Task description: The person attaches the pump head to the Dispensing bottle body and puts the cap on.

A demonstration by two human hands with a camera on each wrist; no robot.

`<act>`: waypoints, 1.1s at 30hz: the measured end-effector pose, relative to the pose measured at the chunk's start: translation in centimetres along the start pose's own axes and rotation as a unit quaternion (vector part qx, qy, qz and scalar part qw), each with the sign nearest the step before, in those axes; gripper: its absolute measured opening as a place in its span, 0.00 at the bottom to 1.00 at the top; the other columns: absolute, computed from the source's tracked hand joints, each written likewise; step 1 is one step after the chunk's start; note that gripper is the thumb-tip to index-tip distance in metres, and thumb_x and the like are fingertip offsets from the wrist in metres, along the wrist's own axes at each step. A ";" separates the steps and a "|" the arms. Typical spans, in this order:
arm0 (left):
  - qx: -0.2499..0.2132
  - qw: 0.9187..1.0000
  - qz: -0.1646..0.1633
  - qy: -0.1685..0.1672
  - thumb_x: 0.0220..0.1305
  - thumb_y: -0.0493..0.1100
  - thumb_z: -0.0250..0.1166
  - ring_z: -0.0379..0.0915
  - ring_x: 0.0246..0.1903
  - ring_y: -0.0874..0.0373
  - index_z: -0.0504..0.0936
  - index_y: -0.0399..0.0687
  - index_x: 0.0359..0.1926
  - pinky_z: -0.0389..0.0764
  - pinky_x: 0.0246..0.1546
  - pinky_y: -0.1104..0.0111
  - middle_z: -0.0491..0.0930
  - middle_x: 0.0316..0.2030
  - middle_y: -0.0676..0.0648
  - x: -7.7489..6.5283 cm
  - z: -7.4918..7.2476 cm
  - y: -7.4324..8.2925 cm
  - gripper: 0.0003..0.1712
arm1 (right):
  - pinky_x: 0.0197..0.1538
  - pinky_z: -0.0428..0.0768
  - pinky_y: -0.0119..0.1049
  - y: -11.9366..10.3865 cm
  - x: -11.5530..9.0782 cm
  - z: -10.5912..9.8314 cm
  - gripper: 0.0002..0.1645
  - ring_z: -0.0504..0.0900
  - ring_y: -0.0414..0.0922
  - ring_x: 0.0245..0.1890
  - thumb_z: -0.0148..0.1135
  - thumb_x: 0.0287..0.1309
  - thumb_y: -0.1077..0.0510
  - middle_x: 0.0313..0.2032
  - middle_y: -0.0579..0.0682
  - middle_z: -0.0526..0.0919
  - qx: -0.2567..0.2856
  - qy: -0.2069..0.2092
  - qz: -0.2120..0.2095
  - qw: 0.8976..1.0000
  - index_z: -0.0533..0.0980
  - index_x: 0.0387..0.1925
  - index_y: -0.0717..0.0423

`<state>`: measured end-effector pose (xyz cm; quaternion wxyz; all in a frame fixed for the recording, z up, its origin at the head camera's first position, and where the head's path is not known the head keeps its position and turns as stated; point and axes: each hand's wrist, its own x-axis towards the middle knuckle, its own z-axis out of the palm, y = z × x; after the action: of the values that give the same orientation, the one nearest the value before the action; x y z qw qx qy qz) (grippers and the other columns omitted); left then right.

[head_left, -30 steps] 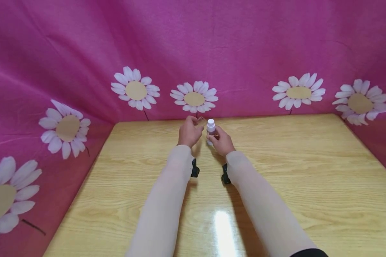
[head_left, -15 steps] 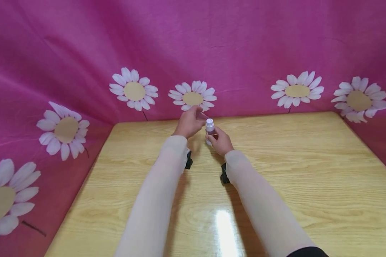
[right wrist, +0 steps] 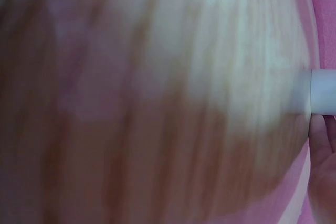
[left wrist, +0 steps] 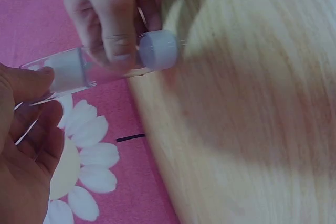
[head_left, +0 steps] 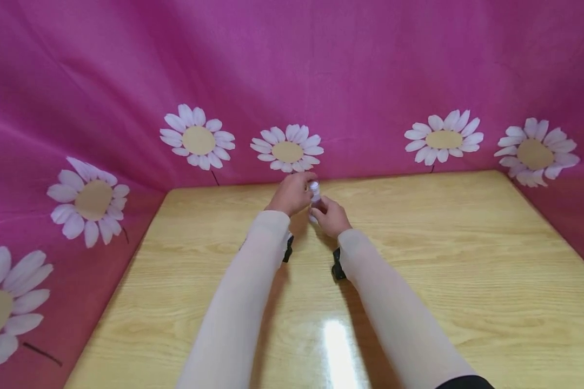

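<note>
A small bottle with a white top and a white base stands between the hands near the table's far edge. My right hand grips its middle; in the left wrist view that right hand wraps the body above the white base. A clear cap sits around the bottle's white top. My left hand pinches this cap, its thumb pressed along the side. In the right wrist view only the white base and some fingers show at the edge.
The wooden table stretches around both arms. A pink cloth printed with white daisies hangs behind it and along the sides. Black wrist cameras are strapped under the pale sleeves.
The left hand, earlier beside the bottle with a clear piece in its fingers, rose over the bottle and came down on its top. The right hand kept its grip, nearly still.
</note>
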<state>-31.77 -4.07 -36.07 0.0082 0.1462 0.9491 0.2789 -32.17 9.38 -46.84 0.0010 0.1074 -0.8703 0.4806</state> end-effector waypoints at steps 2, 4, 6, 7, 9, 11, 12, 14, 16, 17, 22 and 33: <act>-0.002 1.000 -0.014 -0.005 0.69 0.35 0.60 0.75 0.53 0.54 0.76 0.49 0.64 0.78 0.59 0.63 0.79 0.59 0.47 0.0 0.1 0.2 0.24 | 0.62 0.77 0.49 -0.2 0.0 -0.3 0.14 0.80 0.54 0.57 0.55 0.71 0.56 0.54 0.59 0.84 0.003 -0.009 0.007 1.000 0.75 0.52 0.59; 0.005 1.000 -0.018 -0.004 0.69 0.36 0.60 0.75 0.53 0.54 0.75 0.49 0.65 0.78 0.59 0.63 0.79 0.60 0.47 0.1 0.3 0.3 0.24 | 0.62 0.77 0.50 -0.3 0.0 -0.4 0.14 0.80 0.54 0.57 0.55 0.71 0.56 0.54 0.59 0.83 0.006 -0.013 0.013 1.000 0.75 0.53 0.59; 0.030 0.999 -0.012 0.002 0.69 0.36 0.60 0.75 0.54 0.54 0.74 0.50 0.66 0.77 0.60 0.63 0.79 0.60 0.47 0.1 0.4 0.5 0.25 | 0.62 0.77 0.49 -0.3 0.1 -0.5 0.16 0.80 0.54 0.57 0.55 0.71 0.56 0.54 0.59 0.83 0.010 -0.012 0.018 1.000 0.75 0.55 0.58; 0.049 0.999 -0.008 0.004 0.69 0.37 0.60 0.76 0.55 0.54 0.74 0.50 0.66 0.77 0.60 0.62 0.79 0.60 0.48 0.0 0.5 0.6 0.25 | 0.63 0.77 0.49 -0.3 0.1 -0.5 0.16 0.80 0.54 0.58 0.54 0.71 0.56 0.55 0.59 0.83 0.011 -0.011 0.020 1.000 0.75 0.56 0.58; 0.090 0.996 -0.003 0.011 0.69 0.38 0.60 0.77 0.55 0.54 0.74 0.52 0.67 0.78 0.60 0.61 0.80 0.60 0.49 -0.1 0.6 0.8 0.26 | 0.64 0.76 0.49 -0.3 0.1 -0.4 0.17 0.80 0.54 0.59 0.54 0.71 0.57 0.56 0.59 0.83 0.008 -0.008 0.020 1.000 0.75 0.57 0.58; 0.126 0.992 -0.003 0.022 0.69 0.40 0.60 0.78 0.54 0.54 0.73 0.54 0.67 0.79 0.58 0.60 0.80 0.59 0.50 -0.3 0.8 0.9 0.26 | 0.65 0.76 0.48 -0.4 0.0 -0.4 0.17 0.79 0.54 0.60 0.55 0.71 0.57 0.57 0.59 0.82 0.009 -0.005 0.019 1.000 0.75 0.57 0.58; 0.141 0.990 -0.005 0.026 0.69 0.41 0.60 0.79 0.53 0.54 0.74 0.55 0.66 0.80 0.57 0.59 0.81 0.58 0.50 -0.4 0.8 0.9 0.25 | 0.65 0.76 0.48 -0.5 0.0 -0.4 0.17 0.79 0.54 0.60 0.55 0.71 0.58 0.57 0.60 0.82 0.010 -0.006 0.020 1.000 0.75 0.57 0.58; 0.155 0.987 -0.014 0.032 0.69 0.42 0.60 0.80 0.53 0.54 0.74 0.57 0.66 0.80 0.55 0.59 0.82 0.58 0.51 -0.5 0.8 1.0 0.25 | 0.65 0.75 0.48 -0.8 -0.2 -0.4 0.17 0.79 0.55 0.60 0.54 0.71 0.58 0.57 0.60 0.82 0.012 -0.008 0.019 1.000 0.75 0.57 0.59; 0.162 0.986 -0.023 0.033 0.70 0.43 0.60 0.80 0.52 0.54 0.74 0.58 0.66 0.81 0.53 0.58 0.82 0.57 0.51 -0.7 0.7 1.0 0.25 | 0.66 0.75 0.48 -1.1 -0.4 -0.4 0.18 0.78 0.55 0.61 0.54 0.71 0.58 0.58 0.61 0.81 0.017 -0.010 0.023 1.000 0.74 0.58 0.59; 0.167 0.985 -0.025 0.032 0.70 0.44 0.60 0.80 0.52 0.54 0.73 0.59 0.66 0.81 0.53 0.58 0.82 0.57 0.52 -0.7 0.6 1.0 0.25 | 0.66 0.75 0.48 -1.3 -0.5 -0.5 0.18 0.78 0.55 0.61 0.54 0.71 0.59 0.58 0.61 0.81 0.021 -0.012 0.028 0.999 0.74 0.59 0.59; 0.171 0.985 -0.026 0.023 0.70 0.44 0.58 0.80 0.51 0.54 0.72 0.59 0.67 0.81 0.51 0.58 0.82 0.57 0.51 -0.6 0.6 1.1 0.25 | 0.67 0.74 0.47 -1.5 -0.4 -0.5 0.21 0.77 0.53 0.63 0.54 0.71 0.57 0.60 0.59 0.80 0.024 -0.015 0.044 0.999 0.73 0.62 0.56; 0.082 0.996 -0.029 0.011 0.67 0.41 0.58 0.79 0.39 0.53 0.65 0.55 0.70 0.80 0.44 0.61 0.84 0.46 0.46 -0.4 1.2 0.9 0.31 | 0.66 0.74 0.49 -0.4 -0.6 -1.6 0.26 0.77 0.55 0.59 0.61 0.63 0.56 0.58 0.61 0.80 0.039 -0.021 0.057 0.997 0.72 0.61 0.60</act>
<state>-31.06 -2.82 -36.64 -0.0066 0.1159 0.9727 0.2010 -31.69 10.57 -45.68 -0.0489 0.0674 -0.8556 0.5109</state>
